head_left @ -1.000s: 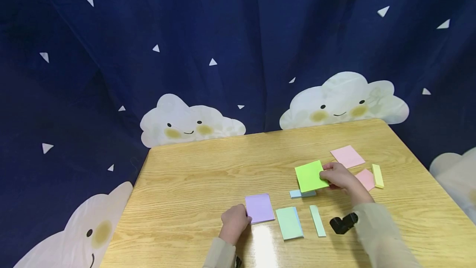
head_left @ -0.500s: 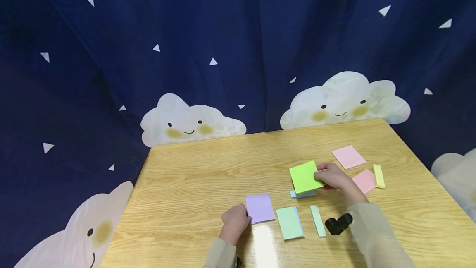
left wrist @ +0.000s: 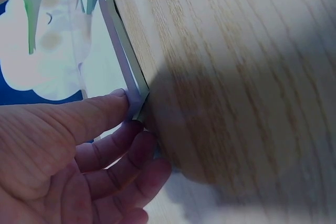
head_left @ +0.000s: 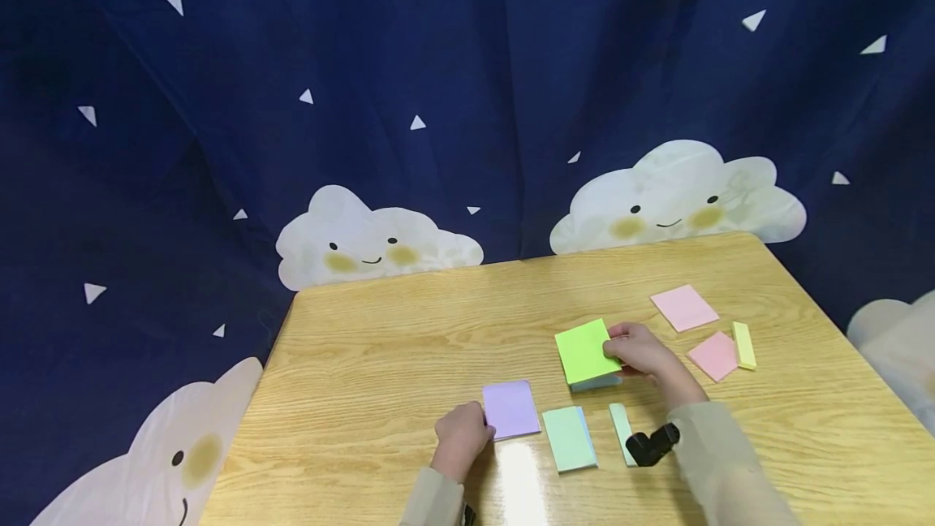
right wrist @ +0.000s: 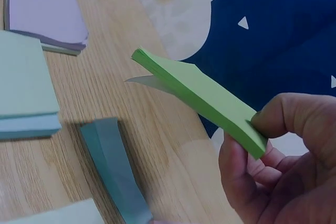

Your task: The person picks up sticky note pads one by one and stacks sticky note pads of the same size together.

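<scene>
My left hand (head_left: 462, 435) pinches the near left corner of a purple sticky note pad (head_left: 510, 408) lying on the table. In the left wrist view, a thinner pale pad (left wrist: 126, 40) sits right under it, also at my fingertips. Raised above the table, a bright green sticky note pad (head_left: 587, 351) is pinched at its right edge by my right hand (head_left: 643, 354). The right wrist view shows a pale loose sheet (right wrist: 152, 83) hanging from its underside. Below the green pad lies a narrow blue pad (right wrist: 115, 166), partly hidden in the head view.
A mint pad (head_left: 570, 439) rests on a blue pad (right wrist: 26, 124), right of the purple one. Nearby is a narrow mint pad (head_left: 619, 420). Two pink pads (head_left: 684, 308) and a narrow yellow pad (head_left: 743, 345) lie toward the wooden table's (head_left: 380, 347) right side.
My right hand has carried the green pad leftward, from beside the pink pads to over the narrow blue pad. My left hand has stayed on the purple pad.
</scene>
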### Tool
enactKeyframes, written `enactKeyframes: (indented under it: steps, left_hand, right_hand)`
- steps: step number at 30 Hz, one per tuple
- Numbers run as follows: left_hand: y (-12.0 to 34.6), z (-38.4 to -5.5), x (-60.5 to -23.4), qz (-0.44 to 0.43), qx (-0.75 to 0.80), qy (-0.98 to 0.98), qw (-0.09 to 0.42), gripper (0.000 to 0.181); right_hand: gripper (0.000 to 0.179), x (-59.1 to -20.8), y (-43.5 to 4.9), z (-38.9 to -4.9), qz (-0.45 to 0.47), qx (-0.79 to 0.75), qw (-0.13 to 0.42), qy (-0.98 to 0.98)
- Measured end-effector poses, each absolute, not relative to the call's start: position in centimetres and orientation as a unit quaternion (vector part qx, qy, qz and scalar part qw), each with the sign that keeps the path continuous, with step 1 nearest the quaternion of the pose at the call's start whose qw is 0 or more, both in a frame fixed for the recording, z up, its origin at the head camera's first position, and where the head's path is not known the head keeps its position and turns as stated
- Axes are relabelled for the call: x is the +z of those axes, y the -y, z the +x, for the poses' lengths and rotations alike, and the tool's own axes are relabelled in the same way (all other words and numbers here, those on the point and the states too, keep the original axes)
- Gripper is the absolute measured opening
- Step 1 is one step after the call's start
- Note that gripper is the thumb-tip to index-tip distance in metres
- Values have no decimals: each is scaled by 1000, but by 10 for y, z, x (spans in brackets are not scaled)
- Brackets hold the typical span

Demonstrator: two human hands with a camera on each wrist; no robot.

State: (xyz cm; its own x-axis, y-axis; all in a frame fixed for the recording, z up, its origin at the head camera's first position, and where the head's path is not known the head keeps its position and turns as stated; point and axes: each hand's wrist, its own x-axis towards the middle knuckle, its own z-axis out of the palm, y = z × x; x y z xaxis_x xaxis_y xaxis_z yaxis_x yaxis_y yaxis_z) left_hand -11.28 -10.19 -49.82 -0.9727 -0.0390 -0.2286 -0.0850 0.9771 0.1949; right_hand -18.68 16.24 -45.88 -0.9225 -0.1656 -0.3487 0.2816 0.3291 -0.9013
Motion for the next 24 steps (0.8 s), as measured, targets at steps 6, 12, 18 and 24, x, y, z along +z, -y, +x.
enactKeyframes:
  steps: [6,12,18,24]
  left_hand:
    - [102,-113,-499,-28,102,-988,113,23]
    - [103,-112,-499,-26,101,-989,107,24]
    - [103,-113,-500,-25,100,-988,112,23]
    - [104,-113,-501,-24,100,-988,115,22]
  right_hand:
    - [42,-458,-154,-185,26,-587,195,-785]
    - [40,-458,-148,-184,25,-591,196,-782]
    - [40,-459,-142,-185,22,-594,193,-781]
    - [42,-460,-134,-184,25,-593,195,-781]
